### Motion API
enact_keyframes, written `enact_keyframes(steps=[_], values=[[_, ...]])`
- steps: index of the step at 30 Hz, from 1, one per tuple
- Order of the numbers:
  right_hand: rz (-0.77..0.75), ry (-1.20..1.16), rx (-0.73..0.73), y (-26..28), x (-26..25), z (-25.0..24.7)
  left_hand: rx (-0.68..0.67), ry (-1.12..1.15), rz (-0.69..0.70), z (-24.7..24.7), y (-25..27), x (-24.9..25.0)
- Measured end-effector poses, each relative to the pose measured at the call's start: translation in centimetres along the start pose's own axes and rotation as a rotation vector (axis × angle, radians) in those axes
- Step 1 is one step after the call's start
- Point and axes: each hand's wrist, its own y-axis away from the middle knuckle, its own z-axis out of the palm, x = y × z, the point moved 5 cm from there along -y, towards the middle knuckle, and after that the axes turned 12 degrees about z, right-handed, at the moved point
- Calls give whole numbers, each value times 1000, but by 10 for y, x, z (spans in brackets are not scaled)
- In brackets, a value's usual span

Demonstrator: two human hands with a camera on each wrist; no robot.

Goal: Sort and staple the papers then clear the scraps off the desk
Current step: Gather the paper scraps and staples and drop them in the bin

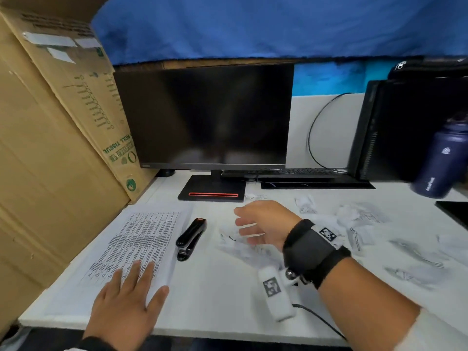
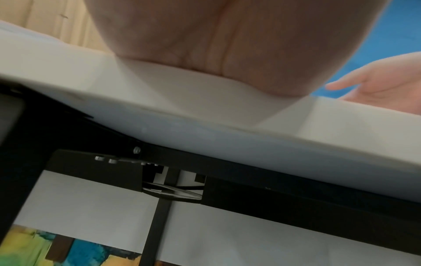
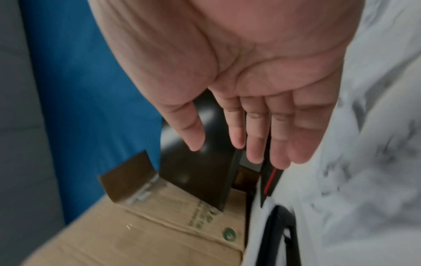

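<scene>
A stack of printed papers (image 1: 136, 239) lies flat at the left of the white desk (image 1: 217, 295). My left hand (image 1: 131, 295) rests on its near end, fingers straight and spread. A black stapler (image 1: 191, 238) lies just right of the papers, touched by neither hand. My right hand (image 1: 260, 224) hovers open above crumpled paper scraps (image 1: 243, 244), fingers straight and holding nothing; the right wrist view shows its empty palm (image 3: 262, 111) beside the scraps (image 3: 364, 162). More torn scraps (image 1: 359, 216) are strewn over the right side. The left wrist view shows only my palm heel (image 2: 216, 45) on the desk edge (image 2: 205, 129).
A dark monitor (image 1: 205, 115) on a black stand (image 1: 212, 191) stands behind the work area. Large cardboard boxes (image 1: 50, 148) wall off the left. A keyboard (image 1: 291, 172), a black computer tower (image 1: 405, 127) and a dark blue bottle (image 1: 440, 160) sit at the back right.
</scene>
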Motion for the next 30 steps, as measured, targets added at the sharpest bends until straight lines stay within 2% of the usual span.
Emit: enact_keyframes(steps=[3, 6, 7, 10, 12, 15, 18, 23, 25, 27, 30], values=[[-101, 6, 69, 51, 19, -70, 13, 28, -26, 0, 3, -1], [-130, 138, 273, 87, 43, -150, 61, 13, -51, -10, 4, 3], [-126, 181, 350, 95, 52, -178, 88, -4, -20, -17, 4, 10], [-88, 369, 582, 107, 74, -259, 116, -51, 232, -37, -1, 57], [-47, 508, 687, 110, 76, -297, 78, -7, 422, -46, -12, 91], [53, 766, 692, 98, 75, -317, -11, 48, 582, -53, -36, 134], [248, 1140, 652, 79, 86, -318, -92, -4, 606, -43, -62, 164], [296, 1215, 581, 49, 105, -316, -330, -77, 607, -17, -84, 186], [326, 1251, 552, 39, 110, -313, -327, -148, 661, -22, -83, 195], [299, 1291, 586, 33, 109, -313, -290, -220, 712, -27, -81, 201], [221, 1273, 622, 25, 104, -315, -274, -258, 702, -27, -78, 198]])
